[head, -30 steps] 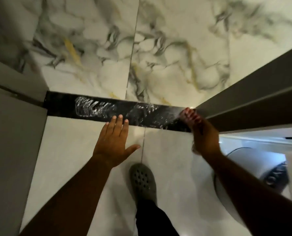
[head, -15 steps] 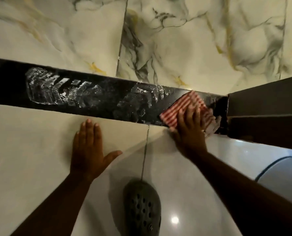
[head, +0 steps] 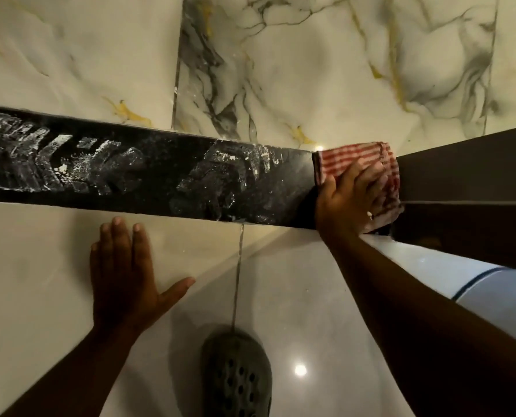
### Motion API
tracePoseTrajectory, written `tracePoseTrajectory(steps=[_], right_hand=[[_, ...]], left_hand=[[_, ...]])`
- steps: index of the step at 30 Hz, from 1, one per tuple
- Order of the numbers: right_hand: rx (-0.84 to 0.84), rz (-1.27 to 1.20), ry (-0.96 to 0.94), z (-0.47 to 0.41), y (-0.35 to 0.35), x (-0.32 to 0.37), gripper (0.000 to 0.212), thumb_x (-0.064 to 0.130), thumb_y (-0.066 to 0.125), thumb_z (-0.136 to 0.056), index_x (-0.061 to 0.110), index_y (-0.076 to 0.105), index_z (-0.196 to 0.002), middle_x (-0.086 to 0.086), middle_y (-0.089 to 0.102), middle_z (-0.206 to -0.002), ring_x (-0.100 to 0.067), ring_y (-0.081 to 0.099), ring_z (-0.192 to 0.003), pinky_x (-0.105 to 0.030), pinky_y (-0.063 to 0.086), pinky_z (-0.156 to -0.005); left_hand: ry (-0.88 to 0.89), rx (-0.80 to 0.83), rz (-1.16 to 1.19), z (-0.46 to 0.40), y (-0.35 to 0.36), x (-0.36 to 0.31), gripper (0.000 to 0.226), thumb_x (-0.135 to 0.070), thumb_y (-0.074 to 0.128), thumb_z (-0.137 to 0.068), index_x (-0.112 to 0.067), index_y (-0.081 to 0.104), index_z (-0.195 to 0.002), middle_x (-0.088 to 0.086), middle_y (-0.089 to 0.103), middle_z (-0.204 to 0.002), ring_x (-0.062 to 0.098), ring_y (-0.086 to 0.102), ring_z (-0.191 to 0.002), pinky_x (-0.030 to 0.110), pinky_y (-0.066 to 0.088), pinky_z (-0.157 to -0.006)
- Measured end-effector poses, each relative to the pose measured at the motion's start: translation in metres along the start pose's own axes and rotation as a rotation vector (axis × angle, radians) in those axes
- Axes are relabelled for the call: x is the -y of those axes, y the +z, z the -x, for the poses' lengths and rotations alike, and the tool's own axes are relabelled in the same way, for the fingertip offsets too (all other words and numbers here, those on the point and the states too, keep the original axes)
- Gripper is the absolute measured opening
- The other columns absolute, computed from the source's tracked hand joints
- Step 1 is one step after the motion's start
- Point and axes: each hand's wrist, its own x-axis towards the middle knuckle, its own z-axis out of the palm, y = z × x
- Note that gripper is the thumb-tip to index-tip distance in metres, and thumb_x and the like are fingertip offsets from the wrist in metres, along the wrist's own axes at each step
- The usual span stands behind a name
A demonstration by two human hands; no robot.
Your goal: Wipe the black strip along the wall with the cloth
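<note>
— What is the right hand (head: 351, 203) doing over there?

— It is pressing a red-and-white striped cloth (head: 360, 159) flat against the black strip (head: 148, 179), palm down, fingers spread over the fabric. The cloth is bunching out above and to the right of the fingers, right at the end of the strip where a dark brown panel (head: 467, 176) is butting against it. A ring is showing on one finger.

— And the left hand (head: 124, 278)?

— It is lying open and flat on the pale tile (head: 40, 266) just below the strip, fingers together and pointing up toward it, thumb sticking out to the right. It is gripping nothing, and its fingertips are stopping just short of the strip's lower edge.

— Is the strip clean?

— Not to the left of the cloth. White smears and specks are covering most of it above the left hand and further left. Only a short stretch right beside the cloth is looking dark and clear.

— Anything else?

— A grey perforated shoe (head: 235, 377) is showing below, between the two forearms, on the glossy tile.
</note>
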Motion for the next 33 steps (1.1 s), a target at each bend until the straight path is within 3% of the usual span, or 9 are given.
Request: tracePoseTrajectory(steps=[4, 8, 11, 18, 20, 26, 28, 31, 33], right_hand=[[0.066, 0.081, -0.821, 0.067, 0.013, -0.003, 0.056, 0.042, 0.037, -0.1, 0.011, 0.037, -0.147, -0.018, 0.032, -0.156, -0.04, 0.014, -0.147, -0.058, 0.004, -0.119], [0.263, 0.312, -1.246, 0.047, -0.005, -0.074, 0.05, 0.043, 0.049, -0.097, 0.016, 0.055, -0.138, -0.017, 0.045, -0.149, -0.048, 0.029, -0.141, -0.066, 0.023, -0.112], [0.175, 0.27, -1.117, -0.002, -0.02, -0.108, 0.049, 0.04, 0.044, -0.1, 0.011, 0.052, -0.139, -0.028, 0.04, -0.149, -0.052, 0.027, -0.14, -0.067, 0.028, -0.109], [0.025, -0.015, -0.018, 0.015, 0.003, -0.003, 0.083, 0.068, 0.021, -0.089, 0.022, 0.01, -0.157, -0.021, -0.003, -0.163, -0.038, -0.004, -0.15, -0.061, 0.005, -0.118], [0.019, 0.019, -0.165, 0.04, 0.013, 0.018, 0.075, 0.063, 0.026, -0.095, 0.02, 0.017, -0.156, -0.022, 0.003, -0.163, -0.041, 0.0, -0.149, -0.061, 0.005, -0.118], [0.192, 0.322, -1.57, 0.056, 0.011, -0.044, 0.047, 0.048, 0.04, -0.099, 0.028, 0.055, -0.138, -0.009, 0.043, -0.152, -0.041, 0.031, -0.142, -0.061, 0.018, -0.116], [0.178, 0.372, -1.533, 0.021, 0.007, -0.072, 0.047, 0.048, 0.034, -0.1, 0.026, 0.057, -0.135, -0.013, 0.05, -0.146, -0.045, 0.035, -0.139, -0.064, 0.017, -0.115], [0.148, 0.282, -1.01, 0.0, -0.004, -0.098, 0.059, 0.049, 0.024, -0.102, 0.013, 0.038, -0.147, -0.025, 0.031, -0.154, -0.052, 0.021, -0.143, -0.068, 0.022, -0.11], [0.063, 0.2, -0.665, 0.003, -0.005, -0.094, 0.062, 0.046, 0.022, -0.103, 0.01, 0.022, -0.154, -0.024, 0.014, -0.16, -0.045, 0.01, -0.148, -0.059, 0.008, -0.119]], left_hand=[[-0.004, -0.016, 0.014, 0.0, 0.001, 0.002, 0.124, -0.09, 0.031, -0.073, -0.004, 0.011, -0.16, 0.026, 0.003, -0.167, 0.044, 0.004, -0.154, 0.052, -0.003, -0.124], [0.006, -0.012, 0.026, 0.0, -0.001, 0.006, 0.125, -0.088, 0.035, -0.071, -0.005, 0.01, -0.16, 0.023, 0.0, -0.168, 0.042, 0.001, -0.155, 0.053, -0.002, -0.124], [0.001, 0.004, 0.017, -0.002, -0.001, 0.006, 0.124, -0.087, 0.036, -0.07, -0.006, 0.01, -0.16, 0.024, 0.001, -0.168, 0.042, 0.002, -0.155, 0.05, -0.006, -0.124], [-0.002, -0.016, 0.004, -0.003, -0.004, 0.004, 0.122, -0.086, 0.036, -0.072, -0.004, 0.014, -0.159, 0.027, 0.006, -0.166, 0.045, 0.008, -0.153, 0.05, -0.005, -0.124], [0.004, -0.02, -0.005, -0.003, -0.003, 0.004, 0.121, -0.086, 0.035, -0.073, -0.005, 0.012, -0.159, 0.027, 0.005, -0.167, 0.045, 0.008, -0.154, 0.048, -0.008, -0.124], [0.037, -0.039, -0.006, -0.005, -0.005, 0.007, 0.118, -0.088, 0.024, -0.077, -0.003, 0.015, -0.158, 0.028, 0.009, -0.166, 0.046, 0.009, -0.153, 0.047, -0.01, -0.124], [0.044, -0.037, -0.029, -0.007, -0.004, 0.008, 0.119, -0.088, 0.027, -0.076, -0.002, 0.015, -0.158, 0.028, 0.009, -0.165, 0.046, 0.009, -0.153, 0.048, -0.009, -0.124], [0.045, -0.026, -0.029, -0.004, -0.005, 0.007, 0.119, -0.085, 0.031, -0.076, 0.001, 0.017, -0.157, 0.031, 0.011, -0.164, 0.047, 0.009, -0.153, 0.052, -0.006, -0.124], [0.052, -0.043, -0.033, -0.004, -0.006, 0.005, 0.118, -0.084, 0.033, -0.076, 0.002, 0.018, -0.157, 0.032, 0.012, -0.164, 0.048, 0.009, -0.152, 0.054, -0.003, -0.124]])
